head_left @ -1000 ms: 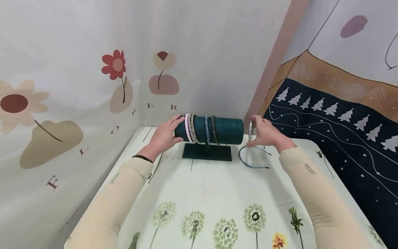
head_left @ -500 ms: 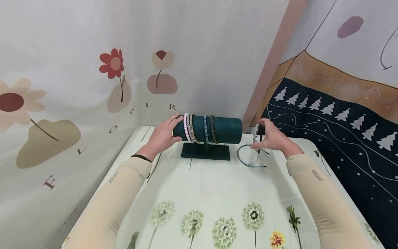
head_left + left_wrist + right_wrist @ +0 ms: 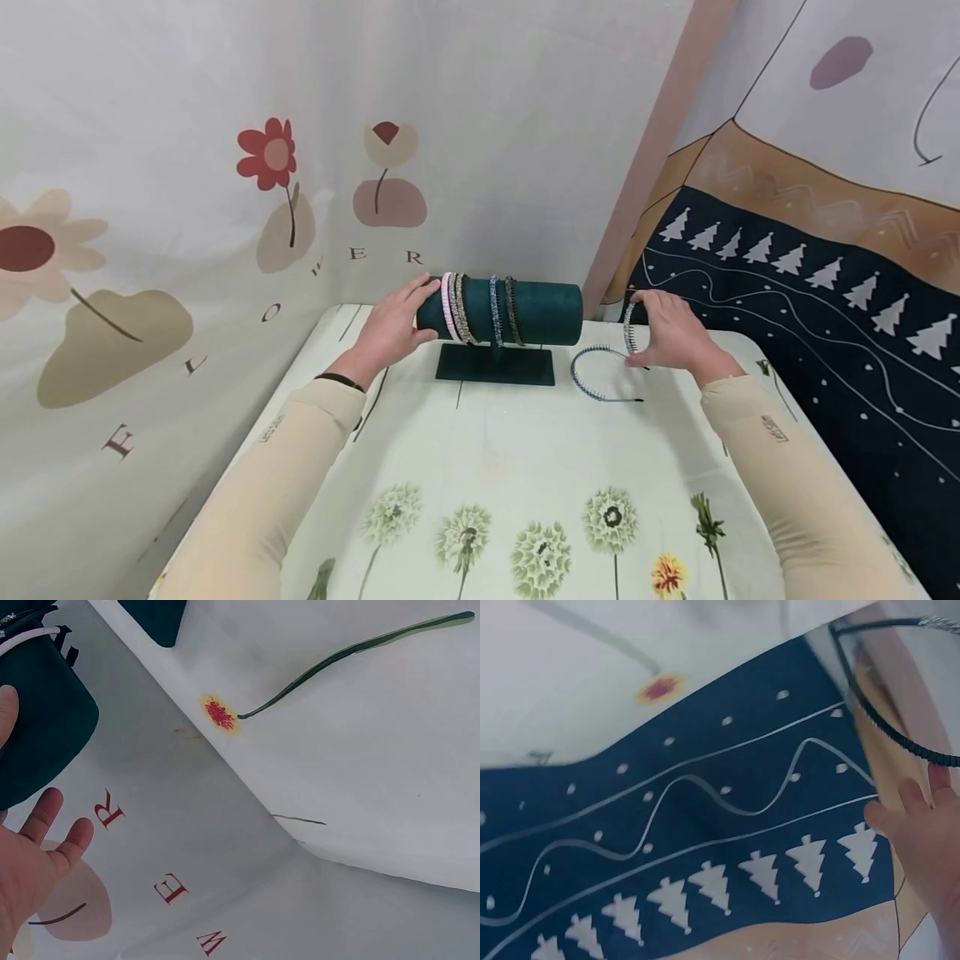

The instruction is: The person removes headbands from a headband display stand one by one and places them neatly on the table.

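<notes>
A dark green headband stand has a padded roll on a flat base. Several headbands circle the roll: a pink one, glittery ones beside it, a blue one and a dark one. My left hand rests on the roll's left end, thumb in front; its outer fingers stretch out straight in the left wrist view. Right of the stand, my right hand holds a silver headband upright between thumb and fingers. Dark ridged band shows by those fingertips in the right wrist view.
A light blue headband lies on the white flower-print tablecloth, just below the right hand. Printed fabric hangs close behind the stand. Dark tree-patterned cloth borders the table on the right.
My right hand has moved right, away from the roll's end, carrying the silver headband. The left hand has stayed on the roll's left end.
</notes>
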Demonstrator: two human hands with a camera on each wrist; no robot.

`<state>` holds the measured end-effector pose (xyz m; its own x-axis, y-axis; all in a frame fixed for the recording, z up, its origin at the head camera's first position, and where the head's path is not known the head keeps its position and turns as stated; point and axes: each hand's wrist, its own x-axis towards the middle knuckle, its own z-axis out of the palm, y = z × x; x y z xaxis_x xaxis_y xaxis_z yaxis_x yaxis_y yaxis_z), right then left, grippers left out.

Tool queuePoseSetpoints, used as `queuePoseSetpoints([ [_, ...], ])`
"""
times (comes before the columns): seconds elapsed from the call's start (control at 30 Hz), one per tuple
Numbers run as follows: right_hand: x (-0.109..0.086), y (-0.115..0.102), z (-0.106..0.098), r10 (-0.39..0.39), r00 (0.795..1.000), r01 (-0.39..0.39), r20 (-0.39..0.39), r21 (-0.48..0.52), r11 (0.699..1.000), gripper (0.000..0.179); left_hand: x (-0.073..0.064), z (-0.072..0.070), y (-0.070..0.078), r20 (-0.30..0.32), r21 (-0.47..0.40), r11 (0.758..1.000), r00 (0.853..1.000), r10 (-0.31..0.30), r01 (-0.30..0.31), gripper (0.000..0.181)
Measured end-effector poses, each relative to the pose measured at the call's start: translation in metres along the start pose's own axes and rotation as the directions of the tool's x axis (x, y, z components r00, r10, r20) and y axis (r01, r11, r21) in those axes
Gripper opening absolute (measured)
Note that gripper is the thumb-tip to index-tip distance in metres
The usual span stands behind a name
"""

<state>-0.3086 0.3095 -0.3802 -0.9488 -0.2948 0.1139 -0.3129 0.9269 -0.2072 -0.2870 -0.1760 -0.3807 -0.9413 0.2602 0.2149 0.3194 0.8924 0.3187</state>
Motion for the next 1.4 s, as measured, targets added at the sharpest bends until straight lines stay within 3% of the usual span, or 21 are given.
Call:
queuePoseSetpoints([
  [0.2,-0.011,0.022,-0.004,-0.054,0.998,0.058,0.022,-0.245,0.968,0.107,0.000,-0.002,-0.001,-0.003,-0.003,1.000,1.000,-0.006,0.006,0.093],
  [0.4,-0.019,0.036,-0.003,-0.028,0.995,0.063,0.099,-0.366,0.929,0.111,-0.001,-0.005,0.000,0.003,-0.009,1.000,1.000,-0.012,0.012,0.092],
  [0.57,-0.022,0.044,0.008,-0.058,0.986,0.122,0.154,-0.450,0.885,0.110,-0.002,-0.005,0.000,-0.003,-0.013,1.000,1.000,-0.016,0.016,0.092],
  [0.83,-0.029,0.054,0.029,-0.090,0.976,0.179,0.197,-0.496,0.849,0.119,-0.001,-0.002,0.002,-0.004,-0.017,1.000,1.000,-0.007,0.007,0.092],
  [0.97,-0.031,0.056,0.038,-0.079,0.967,0.191,0.242,-0.486,0.853,0.116,-0.001,-0.001,0.003,0.001,-0.018,1.000,1.000,-0.005,0.005,0.092],
  [1.4,-0.029,0.035,0.050,0.002,0.930,0.200,0.367,-0.512,0.835,0.104,0.000,0.000,0.000,0.004,-0.029,1.000,1.000,-0.007,0.008,0.092],
])
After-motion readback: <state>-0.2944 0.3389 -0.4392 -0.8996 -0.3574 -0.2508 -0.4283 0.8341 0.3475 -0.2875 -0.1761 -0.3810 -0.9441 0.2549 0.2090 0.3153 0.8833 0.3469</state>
